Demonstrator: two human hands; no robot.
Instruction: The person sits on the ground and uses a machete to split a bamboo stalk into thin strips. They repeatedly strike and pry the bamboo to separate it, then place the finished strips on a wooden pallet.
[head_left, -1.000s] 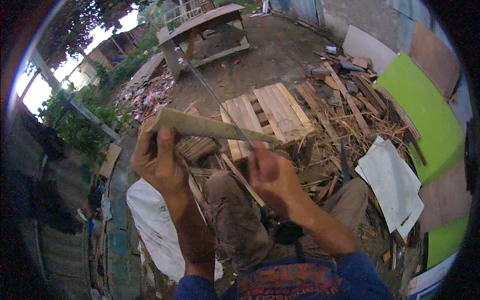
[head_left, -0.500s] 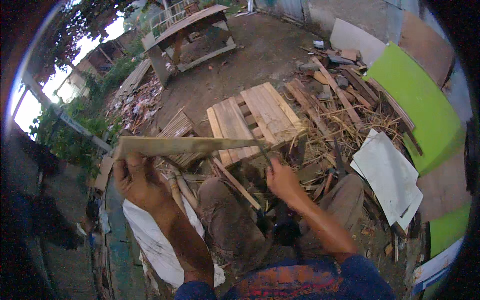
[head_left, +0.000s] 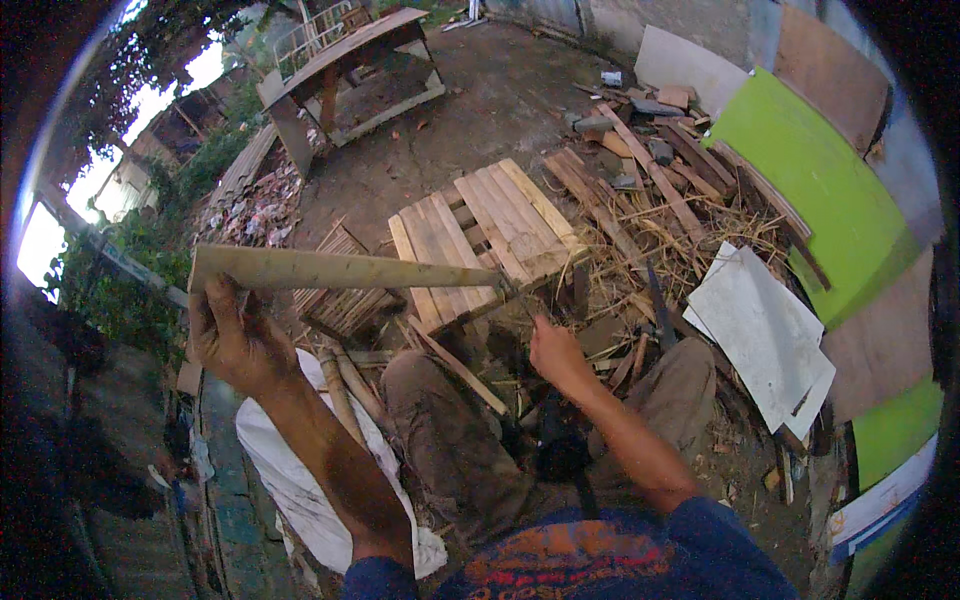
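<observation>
My left hand (head_left: 240,340) grips the wide end of a pale slat (head_left: 340,270), wood or bamboo, thumb and fingers closed beneath it. The slat stretches rightward across my view, above my knees. Closed around a thin dark-bladed tool (head_left: 513,292), apparently a knife, my right hand (head_left: 558,355) is just beyond the slat's narrow end. The blade meets or overlaps that end; the contact is too small to make out. Behind the slat stands a low slatted wooden stool or bench (head_left: 500,230).
Scrap wood (head_left: 655,170) and straw-like shavings (head_left: 740,225) lie to the right, near white sheets (head_left: 760,330) and a green panel (head_left: 820,180). A white sack (head_left: 290,470) and poles (head_left: 340,390) lie left of my knees. A worn table (head_left: 350,50) stands farther back.
The slat and my left hand have shifted left and slightly up in the view. The right hand remains at the slat's narrow end. The whole background has shifted left too.
</observation>
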